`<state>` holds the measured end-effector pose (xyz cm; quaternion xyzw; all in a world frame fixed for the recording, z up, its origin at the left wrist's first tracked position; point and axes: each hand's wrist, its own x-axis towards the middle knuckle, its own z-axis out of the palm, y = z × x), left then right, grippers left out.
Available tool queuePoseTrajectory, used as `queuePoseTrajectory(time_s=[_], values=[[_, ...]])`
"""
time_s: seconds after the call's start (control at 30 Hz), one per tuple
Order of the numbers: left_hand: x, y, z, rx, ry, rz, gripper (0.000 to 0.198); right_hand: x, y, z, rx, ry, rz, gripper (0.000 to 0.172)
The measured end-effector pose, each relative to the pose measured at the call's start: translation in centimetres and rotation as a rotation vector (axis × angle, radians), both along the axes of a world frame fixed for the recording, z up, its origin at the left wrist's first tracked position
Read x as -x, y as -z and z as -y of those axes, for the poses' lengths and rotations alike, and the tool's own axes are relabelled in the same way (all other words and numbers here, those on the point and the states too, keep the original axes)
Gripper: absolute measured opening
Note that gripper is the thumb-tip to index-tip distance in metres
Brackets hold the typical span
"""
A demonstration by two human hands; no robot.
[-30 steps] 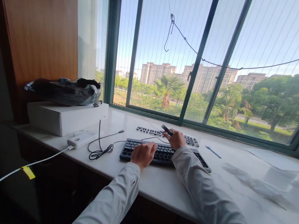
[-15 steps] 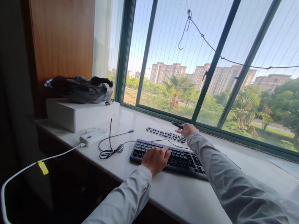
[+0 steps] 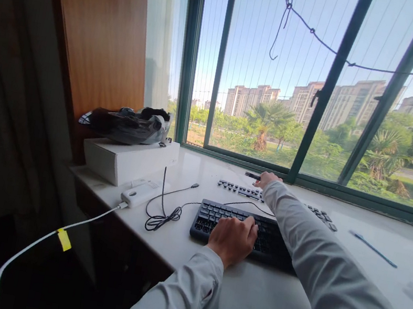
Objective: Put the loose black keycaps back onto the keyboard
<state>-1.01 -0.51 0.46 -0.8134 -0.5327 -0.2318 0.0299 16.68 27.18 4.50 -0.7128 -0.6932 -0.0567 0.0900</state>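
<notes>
A black keyboard lies on the white counter, with part of its key area covered by my hands and sleeve. My left hand rests over its middle with curled, closed fingers; whether anything is pinched under the fingertips is hidden. Stretched toward the window, my right hand is closed on a small dark bar-shaped piece just above the counter's far side. Just below that hand, loose black keycaps are laid out in rows behind the keyboard. More loose keycaps show beyond my right sleeve.
A coiled black cable and a white device with a white cord are left of the keyboard. A white box carries a dark plastic bag. A thin bluish stick lies at right. The window borders the counter's back.
The view has turned right and closer, bringing the stick and right-hand keycaps into sight. My left hand has shifted slightly right over the keys. My right hand still holds the dark piece.
</notes>
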Motion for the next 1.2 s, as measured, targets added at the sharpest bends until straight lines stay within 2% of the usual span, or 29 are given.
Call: queuePoseTrajectory(time_s=[0.17, 0.4, 0.63, 1.0, 1.2], values=[[0.0, 0.0, -0.1, 0.043, 0.006, 0.000, 0.043, -0.2, 0.9, -1.7, 0.073, 0.008, 0.007, 0.045], [-0.1, 0.0, -0.2, 0.046, 0.011, 0.002, 0.043, 0.1, 2.0, -2.6, 0.105, -0.005, -0.011, 0.043], [0.0, 0.0, -0.2, 0.045, 0.014, 0.006, 0.042, 0.2, 1.7, -2.4, 0.134, -0.035, -0.005, 0.035], [0.0, -0.1, -0.2, 0.060, 0.014, 0.012, 0.041, -0.4, 2.3, -3.1, 0.142, -0.071, 0.024, 0.040], [0.0, 0.0, -0.2, 0.045, 0.009, 0.005, 0.043, -0.3, 2.1, -3.0, 0.146, -0.041, 0.040, 0.043]])
